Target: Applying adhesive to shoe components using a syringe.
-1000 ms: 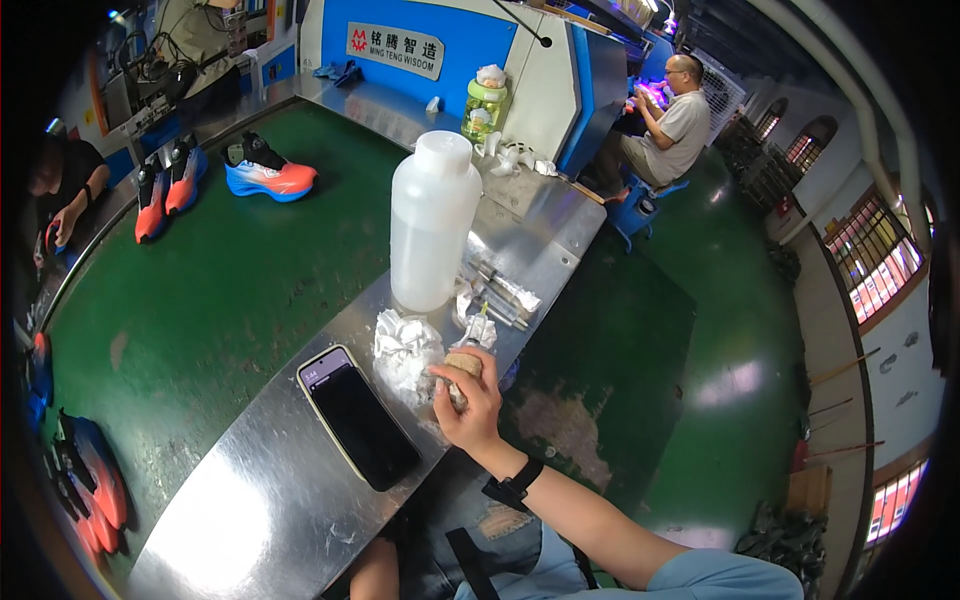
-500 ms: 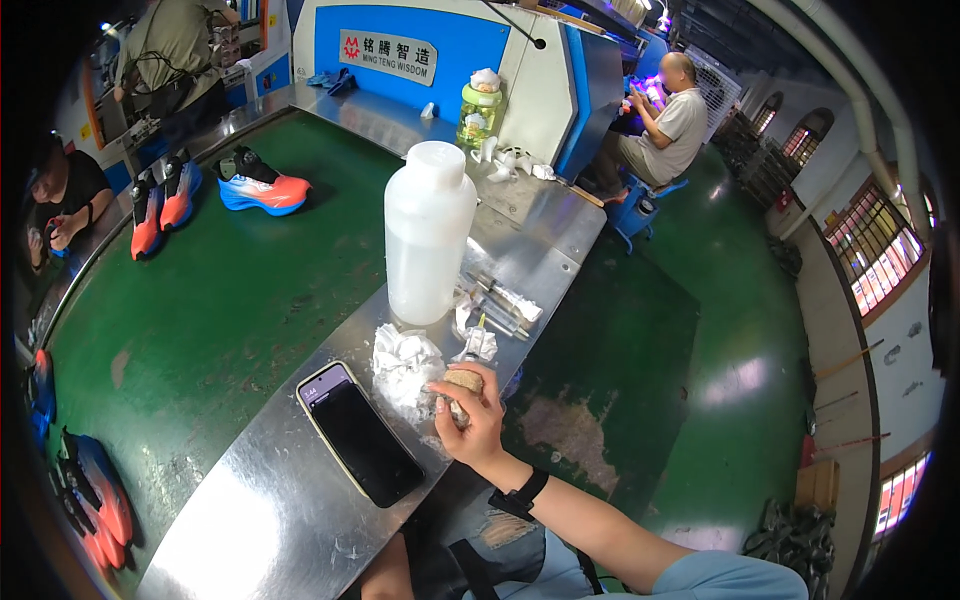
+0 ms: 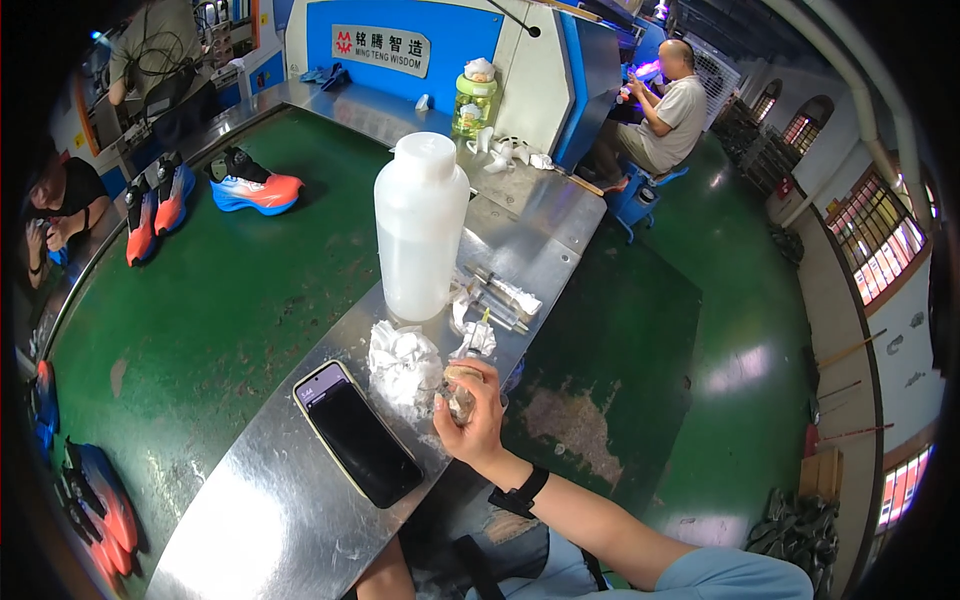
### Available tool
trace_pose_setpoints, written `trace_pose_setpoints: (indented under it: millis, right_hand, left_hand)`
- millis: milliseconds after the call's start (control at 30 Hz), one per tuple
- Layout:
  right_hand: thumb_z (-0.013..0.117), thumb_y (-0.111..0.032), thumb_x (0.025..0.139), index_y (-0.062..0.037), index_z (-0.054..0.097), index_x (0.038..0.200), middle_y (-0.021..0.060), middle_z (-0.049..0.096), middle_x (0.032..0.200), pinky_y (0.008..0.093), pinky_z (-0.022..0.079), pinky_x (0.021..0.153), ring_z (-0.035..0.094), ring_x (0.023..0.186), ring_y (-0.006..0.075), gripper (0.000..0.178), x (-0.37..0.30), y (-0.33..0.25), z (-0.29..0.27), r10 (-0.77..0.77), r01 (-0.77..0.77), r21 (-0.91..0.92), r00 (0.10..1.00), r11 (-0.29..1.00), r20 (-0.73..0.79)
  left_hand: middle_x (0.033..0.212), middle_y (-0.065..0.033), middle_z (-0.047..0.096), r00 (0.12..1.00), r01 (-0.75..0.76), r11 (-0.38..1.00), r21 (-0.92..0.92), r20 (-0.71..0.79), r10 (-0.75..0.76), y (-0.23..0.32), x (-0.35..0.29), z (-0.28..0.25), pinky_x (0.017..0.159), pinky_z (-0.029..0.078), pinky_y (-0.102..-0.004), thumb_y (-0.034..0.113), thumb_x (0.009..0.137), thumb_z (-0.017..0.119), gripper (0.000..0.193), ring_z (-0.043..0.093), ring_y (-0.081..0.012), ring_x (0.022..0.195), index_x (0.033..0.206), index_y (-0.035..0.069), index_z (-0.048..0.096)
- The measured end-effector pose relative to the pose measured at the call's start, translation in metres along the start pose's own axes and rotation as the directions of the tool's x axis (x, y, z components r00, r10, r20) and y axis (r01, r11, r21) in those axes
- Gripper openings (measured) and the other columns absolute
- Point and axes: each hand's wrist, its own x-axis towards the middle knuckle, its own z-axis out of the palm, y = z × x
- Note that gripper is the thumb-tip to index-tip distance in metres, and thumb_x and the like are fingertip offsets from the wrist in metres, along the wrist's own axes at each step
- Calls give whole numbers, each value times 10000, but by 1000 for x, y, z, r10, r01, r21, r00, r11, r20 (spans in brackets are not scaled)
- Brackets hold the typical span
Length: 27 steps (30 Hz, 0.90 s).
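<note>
Translucent white plastic: bottle [image 3: 420,230], one, upright on the steel counter [image 3: 250,490], presumably stood so to keep its contents from spilling. Tan-topped piece [image 3: 460,401], one, at the counter's near edge beside a crumpled tissue heap [image 3: 402,362]; mostly covered, kind uncertain. Right hand [image 3: 474,428], one: fingers [image 3: 486,388] bent round that piece, parted only by its width, probably wrapping its sides to steady it; whether its base touches the counter cannot be told. Left hand: out of sight, state cannot be told. Phone [image 3: 360,435], one, face up, left of the heap, perhaps laid flat so the screen can be read. Syringes [image 3: 500,309], at least two, overlapping, right of the bottle, likely grouped for easy reach. Sports shoes [image 3: 255,190], red and blue: three on the upper green surface [image 3: 220,300], two paired, one apart; others at the left edge overlap, uncountable. Wristband [image 3: 518,494], black, one.
</note>
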Motion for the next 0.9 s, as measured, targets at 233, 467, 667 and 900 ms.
trace_pose_setpoints:
  millis: [233,467,667,900]
  right_hand:
    - [624,-57,685,-131,681,927,142,498,1028,355,456,737,522,895,305,259,-2,-7,4,-37,63,-181,989,982,141]
    - [591,-43,701,-68,641,992,158,478,1041,368,434,793,495,933,310,296,12,-4,-4,-89,102,-196,993,975,75]
    - [591,-27,678,-64,649,922,148,492,1040,373,431,785,496,925,312,254,1,-5,10,-90,100,-161,993,982,73]
    - [597,-19,678,-82,653,893,142,494,1052,349,430,785,499,922,287,231,6,-2,0,-70,72,-133,997,988,22]
  left_hand:
    - [1202,-180,509,995,80,997,13,59,-81,-4,-68,0,957,358,-383,351,865,503,421,487,-351,1101,1222,127,483]
    - [1210,-180,504,930,295,949,112,194,-312,6,-213,-25,963,355,-382,348,865,504,426,484,-350,1107,1229,128,478]
    - [1211,-183,506,833,454,882,125,291,-470,30,-295,-74,963,359,-377,333,861,515,437,491,-338,1107,1236,113,473]
    - [1103,-145,576,631,639,768,-47,602,-489,146,-313,-183,853,454,-350,199,810,595,371,562,-309,989,1160,89,543]
